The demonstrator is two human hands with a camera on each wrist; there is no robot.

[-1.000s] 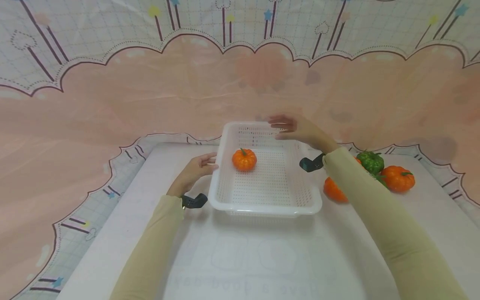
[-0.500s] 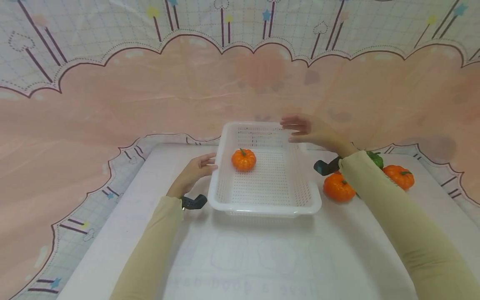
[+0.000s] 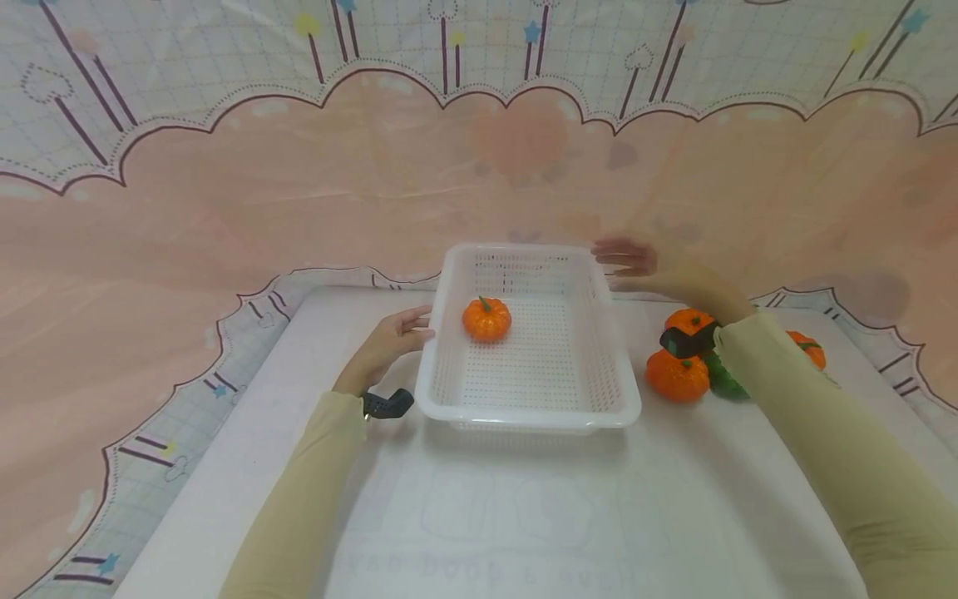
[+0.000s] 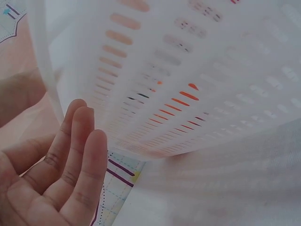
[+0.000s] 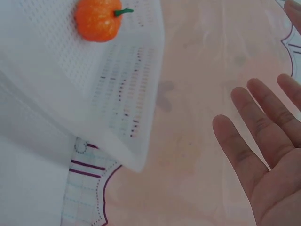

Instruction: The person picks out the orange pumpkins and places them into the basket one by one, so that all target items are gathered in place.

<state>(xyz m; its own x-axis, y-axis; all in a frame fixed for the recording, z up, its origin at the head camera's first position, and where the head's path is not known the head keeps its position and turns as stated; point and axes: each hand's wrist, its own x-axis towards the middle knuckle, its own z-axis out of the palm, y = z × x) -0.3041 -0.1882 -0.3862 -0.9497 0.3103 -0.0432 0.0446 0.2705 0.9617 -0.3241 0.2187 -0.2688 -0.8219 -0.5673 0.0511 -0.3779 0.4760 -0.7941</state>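
Observation:
A white perforated plastic basket [image 3: 524, 416] stands on the white table, with one small orange pumpkin [image 3: 486, 320] lying inside toward its left. My left hand [image 3: 389, 341] is at the basket's left side, fingers extended; the left wrist view shows the fingers [image 4: 91, 165] straight beside the slotted wall. Whether they press on it I cannot tell. Off the back right corner of the basket hovers my right hand [image 3: 632, 262], fingers spread and nothing in it. The right wrist view has its palm [image 5: 282, 188] apart from the rim.
Right of the basket sit more pumpkins, an orange one [image 3: 677, 376] in front, another orange one [image 3: 687, 319] behind, and a green one [image 3: 724, 381] partly behind the right sleeve. A further orange pumpkin [image 3: 812, 349] shows past the sleeve. A patterned cloth [image 3: 374, 183] hangs behind the table.
My right hand has moved right, from over the basket's back rim to past its back right corner, with the forearm now covering different pumpkins. Left hand, basket and the pumpkin inside stay put.

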